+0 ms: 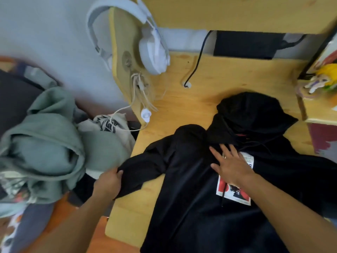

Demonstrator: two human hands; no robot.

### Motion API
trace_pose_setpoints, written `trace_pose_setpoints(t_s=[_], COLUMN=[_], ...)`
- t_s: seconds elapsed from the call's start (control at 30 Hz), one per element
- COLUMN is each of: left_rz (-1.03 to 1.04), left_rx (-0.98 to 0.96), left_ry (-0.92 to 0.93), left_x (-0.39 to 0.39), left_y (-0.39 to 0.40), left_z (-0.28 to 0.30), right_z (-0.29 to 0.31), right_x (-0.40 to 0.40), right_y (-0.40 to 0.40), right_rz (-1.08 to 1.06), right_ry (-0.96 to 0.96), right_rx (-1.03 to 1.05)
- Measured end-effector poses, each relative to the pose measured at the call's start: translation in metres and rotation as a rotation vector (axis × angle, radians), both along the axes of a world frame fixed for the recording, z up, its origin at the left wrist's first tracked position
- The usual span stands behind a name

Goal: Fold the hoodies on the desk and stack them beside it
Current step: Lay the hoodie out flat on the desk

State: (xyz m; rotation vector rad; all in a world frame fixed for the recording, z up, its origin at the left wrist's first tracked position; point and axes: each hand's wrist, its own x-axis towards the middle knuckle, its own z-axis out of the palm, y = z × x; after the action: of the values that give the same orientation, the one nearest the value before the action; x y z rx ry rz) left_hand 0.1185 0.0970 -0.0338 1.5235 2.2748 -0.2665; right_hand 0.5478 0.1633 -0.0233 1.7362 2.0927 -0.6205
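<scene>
The black hoodie (209, 189) lies face-up on our counter (209, 88), soft and floppy, so our right hand (231, 167) presses its chest flat while our left hand (109, 183) pinches the sleeve cuff (127, 170), the best hold.

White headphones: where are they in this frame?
In the head view, the white headphones hang at upper centre-left over the wooden side panel, above the desk, up-left of the black hoodie.
</scene>
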Motion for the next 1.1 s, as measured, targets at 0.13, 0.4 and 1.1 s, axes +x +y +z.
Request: trace_pose_setpoints(t_s=[0.13,0.4,1.1], left_rz=[-0.057,-0.043,1.325], left_rx=[0.144,0.410,-0.092], left_ry=[0.180,0.361,-1.279], left_x=[-0.034,-0.080,-0.009], left_y=[0.008,-0.008,-0.056], left_z=[0.024,0.065,0.009], right_z=[0.016,0.031,0.013], right_x=[-0.022,-0.097,-0.122], right_y=[0.009,-0.007,-0.076], right_rz=[-0.131,-0.031,0.305], right_ry=[-0.092,0.022,0.127], right_rx=[-0.049,0.277,-0.079])
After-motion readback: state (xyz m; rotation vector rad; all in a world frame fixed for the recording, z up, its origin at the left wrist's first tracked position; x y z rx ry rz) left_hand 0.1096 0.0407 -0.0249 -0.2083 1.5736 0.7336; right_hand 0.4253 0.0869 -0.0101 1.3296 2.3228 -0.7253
